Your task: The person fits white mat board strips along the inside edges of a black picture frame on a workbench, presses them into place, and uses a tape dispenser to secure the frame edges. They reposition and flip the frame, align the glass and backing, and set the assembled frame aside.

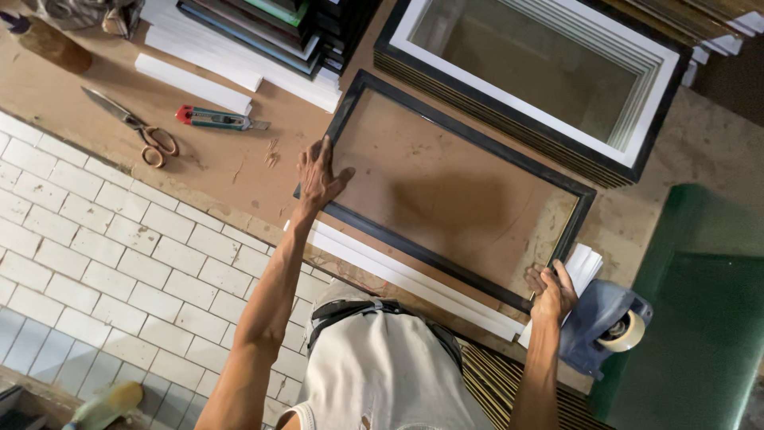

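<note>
A black rectangular picture frame [477, 146] with glass lies flat on the brown worktable [231, 159]. My left hand [320, 175] rests spread on its left corner, fingers apart and pressing the frame edge. My right hand [551, 291] grips the frame's lower right corner, fingers curled over the edge. Under the near side of the frame lie long white strips [414, 279].
A stack of black and white frames [549, 72] sits behind. Scissors [135, 127] and a utility knife [216, 119] lie at left, near white strips [195, 84]. A tape roll [625, 330] on blue cloth is by my right hand. A green sheet [700, 302] is at right.
</note>
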Demonstrator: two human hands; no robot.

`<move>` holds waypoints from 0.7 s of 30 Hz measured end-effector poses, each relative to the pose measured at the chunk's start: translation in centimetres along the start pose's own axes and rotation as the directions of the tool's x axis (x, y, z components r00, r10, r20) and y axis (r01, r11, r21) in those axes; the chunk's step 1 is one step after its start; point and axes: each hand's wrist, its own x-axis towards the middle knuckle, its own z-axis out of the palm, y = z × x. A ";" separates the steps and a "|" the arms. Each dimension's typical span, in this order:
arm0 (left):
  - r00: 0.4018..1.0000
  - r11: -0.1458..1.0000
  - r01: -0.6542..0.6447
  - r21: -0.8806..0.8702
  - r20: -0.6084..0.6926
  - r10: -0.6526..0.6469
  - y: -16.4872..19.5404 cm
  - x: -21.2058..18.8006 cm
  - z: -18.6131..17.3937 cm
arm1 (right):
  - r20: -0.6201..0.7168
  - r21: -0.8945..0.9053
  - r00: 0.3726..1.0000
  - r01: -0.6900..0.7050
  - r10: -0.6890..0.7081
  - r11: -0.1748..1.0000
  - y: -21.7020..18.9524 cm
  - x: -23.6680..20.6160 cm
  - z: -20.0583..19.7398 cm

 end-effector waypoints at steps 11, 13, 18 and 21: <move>0.961 0.927 -0.275 0.254 0.083 0.262 -2.5 -3.8 1.6 | -0.071 -0.129 0.991 -0.119 0.110 0.984 -1.4 0.4 0.5; 0.963 0.912 -0.263 0.314 0.134 0.232 -2.6 -4.0 2.1 | -0.090 -0.174 0.993 -0.088 0.073 0.981 -1.6 0.3 -0.2; 0.952 0.960 -0.191 0.206 0.276 0.130 -2.4 -3.8 2.5 | -0.084 -0.396 0.993 0.041 -0.081 0.917 -1.5 0.3 -1.3; 0.954 0.964 -0.172 0.201 0.279 0.112 -2.7 -4.1 2.6 | -0.016 -0.648 0.973 0.166 -0.231 0.744 -1.5 0.4 -1.5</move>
